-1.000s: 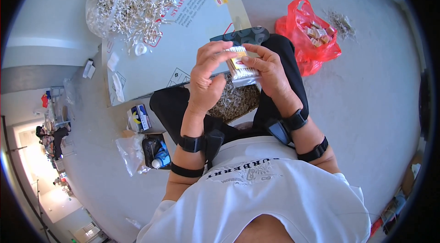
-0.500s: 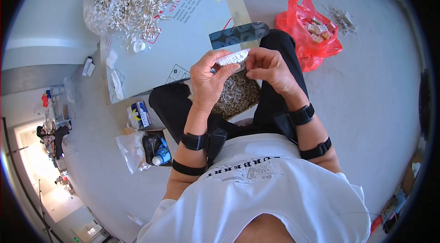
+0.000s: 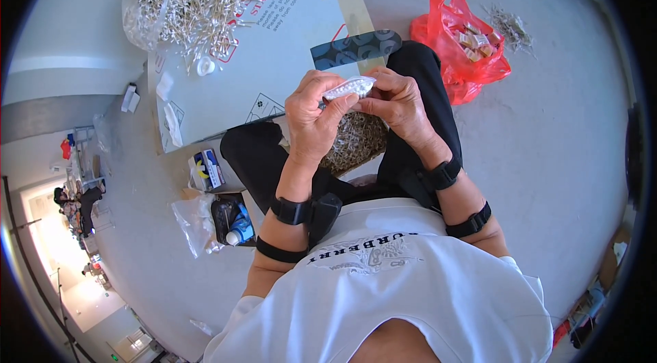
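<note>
Above my lap, a small clear plastic bag packed with white-tipped cotton swabs (image 3: 346, 89) is between my hands. My left hand (image 3: 309, 117) is closed on its left side, thumb in front and fingers behind. At the bag's right end my right hand (image 3: 405, 107) pinches the edge between thumb and fingers. Under the hands, between my thighs, rests an open box of loose cotton swabs (image 3: 354, 140); my hands and forearms partly cover it.
Ahead, a film-covered table (image 3: 236, 86) bears a heap of cotton swabs (image 3: 205, 10) in clear plastic, a white ring (image 3: 205, 67) and a dark patterned strip (image 3: 356, 48). A red bag (image 3: 445, 55) holding small packs is at right, near scattered swabs (image 3: 512, 29). A blue bottle (image 3: 241, 227) is at left.
My right hand has shifted slightly left and its fingers have closed in on the bag's right end. My left hand keeps its hold in nearly the same place.
</note>
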The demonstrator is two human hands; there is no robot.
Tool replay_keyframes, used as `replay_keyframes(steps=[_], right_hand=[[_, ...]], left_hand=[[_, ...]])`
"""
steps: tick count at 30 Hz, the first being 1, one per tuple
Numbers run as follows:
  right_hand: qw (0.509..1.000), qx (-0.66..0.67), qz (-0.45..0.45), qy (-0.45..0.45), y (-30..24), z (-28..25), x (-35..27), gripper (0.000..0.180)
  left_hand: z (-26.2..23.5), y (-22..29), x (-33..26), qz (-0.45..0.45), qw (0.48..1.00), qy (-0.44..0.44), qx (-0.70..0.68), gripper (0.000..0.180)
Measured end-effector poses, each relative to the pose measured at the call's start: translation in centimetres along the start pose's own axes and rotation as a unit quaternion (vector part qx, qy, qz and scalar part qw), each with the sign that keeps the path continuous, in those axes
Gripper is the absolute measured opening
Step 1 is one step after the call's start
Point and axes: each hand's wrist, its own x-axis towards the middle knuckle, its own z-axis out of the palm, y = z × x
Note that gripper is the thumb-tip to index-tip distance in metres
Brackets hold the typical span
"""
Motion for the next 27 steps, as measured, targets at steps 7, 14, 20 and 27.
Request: replay_keyframes(steps=[7,14,20,27], right_hand=[[0.996,0.079,0.04,0.022,1.4,0.0,1.1,0.024],[0.987,0.122,0.105,0.013,4.0,-1.0,3.1,0.024],[0.987,0.091,0.128,0.029,6.1,-1.5,3.5,0.023],[0.98,0.095,0.168,0.057,6.1,-1.1,3.8,0.018]], left_hand=[[0.8,-1.2,1.1,-0.087,0.995,0.003,-0.048,0.018],[2.6,-5.7,1.6,-0.236,0.961,0.058,-0.135,0.016],[4.1,-7.2,1.6,-0.285,0.927,0.082,-0.23,0.012],[4.0,-8.1,2.0,-0.367,0.893,0.104,-0.237,0.003]])
